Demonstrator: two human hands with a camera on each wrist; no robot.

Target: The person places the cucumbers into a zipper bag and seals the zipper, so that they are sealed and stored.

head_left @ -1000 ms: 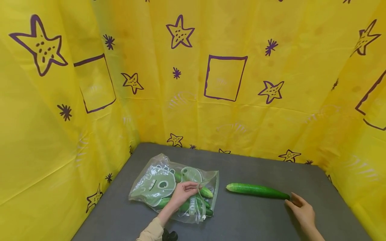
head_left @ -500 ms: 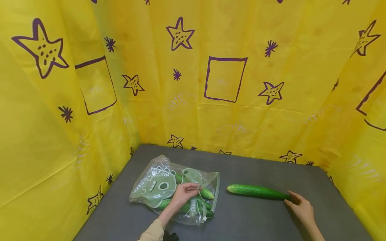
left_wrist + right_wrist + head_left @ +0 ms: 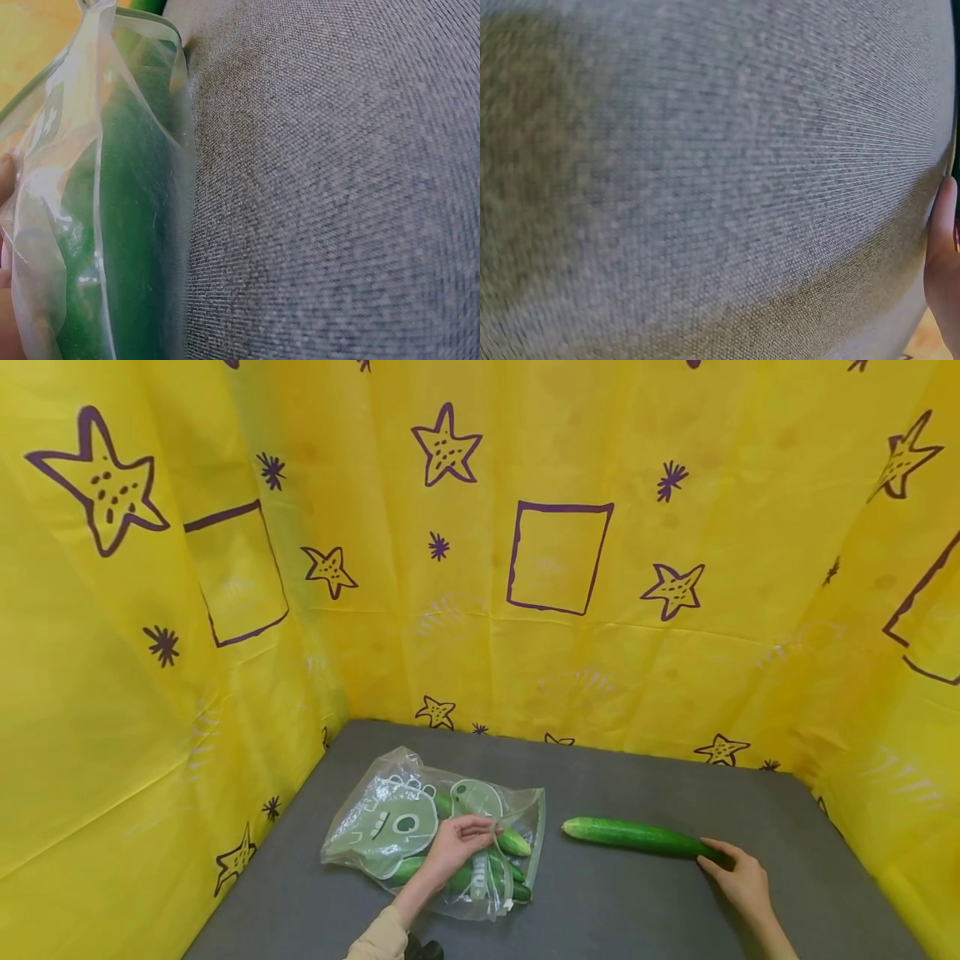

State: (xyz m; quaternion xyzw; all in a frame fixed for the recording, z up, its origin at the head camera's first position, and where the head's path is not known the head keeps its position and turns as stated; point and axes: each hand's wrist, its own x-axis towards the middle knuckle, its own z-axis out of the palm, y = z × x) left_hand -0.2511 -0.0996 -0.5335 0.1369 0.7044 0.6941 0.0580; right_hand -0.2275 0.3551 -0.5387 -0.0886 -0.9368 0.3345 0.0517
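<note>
A clear zip bag (image 3: 360,835) with green cartoon faces lies on the left half of the grey table, several cucumbers (image 3: 514,842) inside it. My left hand (image 3: 456,847) pinches the film near the bag's mouth, which faces right. In the left wrist view, a bagged cucumber (image 3: 135,217) shows through the film (image 3: 41,247). One loose cucumber (image 3: 630,833) lies to the right of the bag, its paler tip toward the mouth. My right hand (image 3: 742,878) grips its dark right end between thumb and fingers. The right wrist view catches only part of this hand (image 3: 943,262).
The grey cloth-covered table (image 3: 630,910) has yellow fabric walls (image 3: 465,652) with purple stars at its back and sides. A small black object (image 3: 423,948) sits at the bottom edge, beside the left sleeve (image 3: 378,935).
My right hand has slid a little left along the loose cucumber, from its tip to farther round its end. The left hand and the bag stay put.
</note>
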